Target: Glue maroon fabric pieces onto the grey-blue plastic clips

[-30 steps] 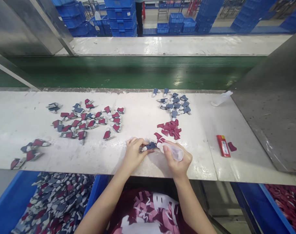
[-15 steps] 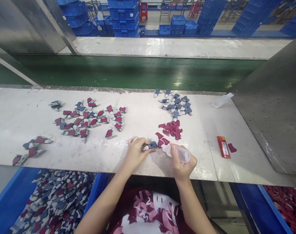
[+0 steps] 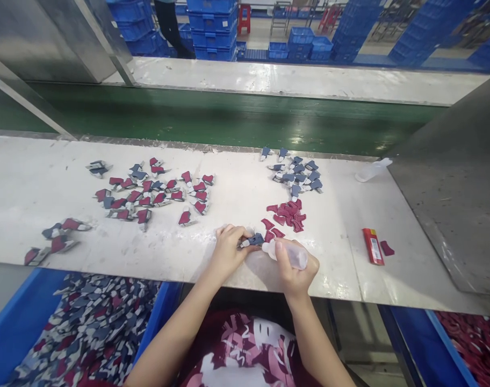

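The left hand's [image 3: 230, 250] fingers pinch a blue-and-white piece [image 3: 256, 239] over the table [image 3: 333, 215]. Beside it, a clear bottle [image 3: 297, 256], clamped in the right hand [image 3: 300, 275], points its way, contact unclear; dispensing seems the step, calling next for steady aim.

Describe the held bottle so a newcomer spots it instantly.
Find the white worktop, then the right hand near its front edge. It grips the translucent bottle, tip towards the blue piece in the left hand. Unlike the other bottle beside the metal panel, it's held.
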The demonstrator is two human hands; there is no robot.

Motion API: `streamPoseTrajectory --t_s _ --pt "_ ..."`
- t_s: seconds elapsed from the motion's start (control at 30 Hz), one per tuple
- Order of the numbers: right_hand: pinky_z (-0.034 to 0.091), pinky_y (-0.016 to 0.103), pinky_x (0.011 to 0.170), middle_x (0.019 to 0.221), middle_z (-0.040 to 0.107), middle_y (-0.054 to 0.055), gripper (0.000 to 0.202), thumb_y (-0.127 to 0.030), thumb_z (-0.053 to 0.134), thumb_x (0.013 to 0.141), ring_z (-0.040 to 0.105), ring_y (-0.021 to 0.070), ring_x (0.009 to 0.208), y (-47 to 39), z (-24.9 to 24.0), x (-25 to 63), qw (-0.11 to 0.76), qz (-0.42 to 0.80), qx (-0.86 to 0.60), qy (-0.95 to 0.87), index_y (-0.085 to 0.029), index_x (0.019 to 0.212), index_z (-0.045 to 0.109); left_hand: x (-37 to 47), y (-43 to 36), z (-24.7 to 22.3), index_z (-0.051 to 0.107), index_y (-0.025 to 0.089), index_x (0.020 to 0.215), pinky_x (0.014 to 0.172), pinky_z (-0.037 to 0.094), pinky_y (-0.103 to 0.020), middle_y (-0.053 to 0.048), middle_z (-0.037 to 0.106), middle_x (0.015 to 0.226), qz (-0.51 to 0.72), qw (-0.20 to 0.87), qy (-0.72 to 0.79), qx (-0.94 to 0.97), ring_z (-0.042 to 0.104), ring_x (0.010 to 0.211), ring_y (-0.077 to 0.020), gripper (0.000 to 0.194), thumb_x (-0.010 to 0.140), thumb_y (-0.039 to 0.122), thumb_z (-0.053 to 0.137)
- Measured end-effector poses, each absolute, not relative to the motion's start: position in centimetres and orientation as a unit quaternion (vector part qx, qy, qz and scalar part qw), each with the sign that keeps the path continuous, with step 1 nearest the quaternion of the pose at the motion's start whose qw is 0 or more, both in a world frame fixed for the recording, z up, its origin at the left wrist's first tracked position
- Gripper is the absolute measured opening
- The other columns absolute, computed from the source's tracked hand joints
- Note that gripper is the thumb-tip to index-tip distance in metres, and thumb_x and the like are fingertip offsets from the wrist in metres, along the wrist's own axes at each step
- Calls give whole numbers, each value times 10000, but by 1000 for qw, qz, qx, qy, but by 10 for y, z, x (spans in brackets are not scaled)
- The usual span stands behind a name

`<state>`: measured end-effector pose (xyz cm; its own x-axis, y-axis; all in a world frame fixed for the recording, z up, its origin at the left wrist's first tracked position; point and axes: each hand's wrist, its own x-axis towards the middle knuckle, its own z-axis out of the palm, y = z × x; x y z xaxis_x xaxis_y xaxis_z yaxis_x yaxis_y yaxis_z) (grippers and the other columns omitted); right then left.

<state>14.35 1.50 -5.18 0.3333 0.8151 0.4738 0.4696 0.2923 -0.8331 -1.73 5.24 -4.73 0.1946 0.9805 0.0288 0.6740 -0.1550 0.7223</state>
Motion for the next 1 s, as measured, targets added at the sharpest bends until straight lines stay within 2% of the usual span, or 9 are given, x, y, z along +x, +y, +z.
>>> streamPoseTrajectory --t_s 0.17,0.4,0.6,0.73,0.87,1.0 --pt "565 305 588 764 731 56 133 -283 663 867 695 188 649 17 -52 139 570 153 -567 -575 -173 877 738 -17 53 -45 618 233 799 887 354 -393 6 732 881 259 303 578 712 607 894 -225 152 803 231 770" --pt "565 305 628 814 740 58 105 -246 678 855 702 185 691 22 -51 137 584 160 -556 -570 -171 898 738 -18 53 -45 631 224 811 874 348 -381 3 723 873 264 302 575 713 612 896 -215 131 818 249 759" --pt "549 307 642 801 727 49 104 -237 683 847 691 188 699 19 -54 139 598 166 -563 -546 -173 900 744 -18 53 -49 638 227 839 874 350 -372 6 719 880 269 290 573 718 614 900 -212 189 789 310 800" --pt "552 323 678 873 725 66 197 -293 703 834 696 206 769 18 -56 154 627 168 -589 -482 -171 982 745 -19 53 -52 632 222 837 879 351 -375 4 718 871 265 285 572 722 617 895 -215 222 774 331 816" --pt "565 400 788 985 715 92 363 -378 778 757 697 260 894 24 -53 185 652 82 -649 -383 -153 1037 721 -19 52 -52 638 216 864 880 346 -373 7 714 869 270 276 570 725 618 901 -214 220 773 305 817" --pt "571 445 833 981 688 72 442 -405 817 697 703 256 894 33 -50 214 659 21 -664 -354 -161 1036 670 -18 52 -50 641 211 855 866 346 -373 5 710 841 273 276 568 726 620 886 -216 220 769 304 821"
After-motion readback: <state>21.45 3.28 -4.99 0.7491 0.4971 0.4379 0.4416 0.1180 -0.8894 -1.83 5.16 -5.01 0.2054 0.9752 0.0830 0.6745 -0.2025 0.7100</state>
